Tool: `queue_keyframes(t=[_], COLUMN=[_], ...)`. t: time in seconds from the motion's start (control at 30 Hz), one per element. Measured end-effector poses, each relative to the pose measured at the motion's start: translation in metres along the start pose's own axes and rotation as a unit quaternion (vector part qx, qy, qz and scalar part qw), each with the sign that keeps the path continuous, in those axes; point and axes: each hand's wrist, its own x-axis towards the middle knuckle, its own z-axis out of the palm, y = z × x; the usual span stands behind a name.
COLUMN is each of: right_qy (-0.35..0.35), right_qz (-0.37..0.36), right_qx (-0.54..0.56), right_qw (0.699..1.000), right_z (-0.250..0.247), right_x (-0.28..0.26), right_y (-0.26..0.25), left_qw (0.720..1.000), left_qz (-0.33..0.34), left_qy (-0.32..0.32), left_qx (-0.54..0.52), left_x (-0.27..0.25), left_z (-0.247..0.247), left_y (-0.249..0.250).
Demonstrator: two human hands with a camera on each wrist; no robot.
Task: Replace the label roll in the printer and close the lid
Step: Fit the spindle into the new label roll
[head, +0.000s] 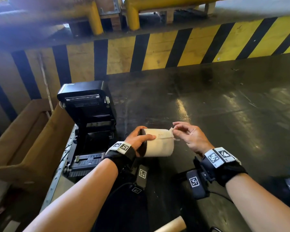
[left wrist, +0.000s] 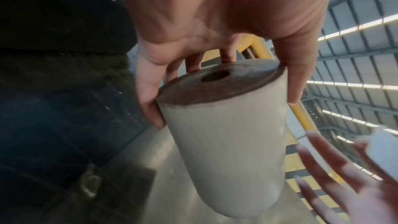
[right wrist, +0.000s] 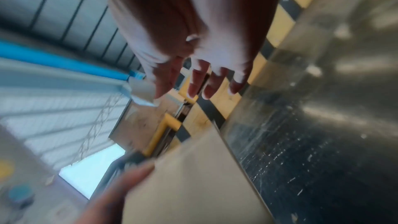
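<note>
Head view — cream label roll [head: 159, 144], dark-cored, gripped by left hand [head: 137, 139].

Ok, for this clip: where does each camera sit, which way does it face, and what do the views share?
Head: worn on the head, looks forward and down at the open printer, label roll, left hand and right hand, both forearms.
Left wrist: looks along the left hand gripping the roll's end.
Right wrist: blurred, looks along the right hand pinching a paper tab.
Shared: the label roll shows in all three.
</note>
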Motion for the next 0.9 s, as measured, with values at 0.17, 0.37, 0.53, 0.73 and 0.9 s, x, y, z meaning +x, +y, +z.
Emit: queue_keyframes(t=[0.17,0.37,0.53,0.73,0.9], right_qy=[0.03,-0.078,-0.137,-0.14,-0.144], right_qz=[0.075,0.181,0.198,0.241,0.251], right_qx=[-0.06,-0.301,-0.41,-0.51,-0.531], right_qw=[0.995,0.933,0.88,0.814,0.797], right_z=[-0.022,-0.032,-0.024,-0.019,-0.028], right_x=[0.015,0.049,0.066,0.075,0.073], right_y=[0.026,0.066,0.084,0.088,0.088], left_qw=[0.998,0.997,0.995,0.996,0.995], left_qz=[-0.024,-0.061,-0.071,-0.08,-0.079], left_qy=[0.026,0.018,0.005,-0.006,-0.008], left_qx=[0.05,0.051,0.066,0.05,0.06], left_x=[0.014,0.025,0.029,0.035,0.033], left_z=[-0.008,-0.011,-0.013,-0.014,-0.01], left_y=[-0.02,-0.028,-0.027,-0.028,-0.026])
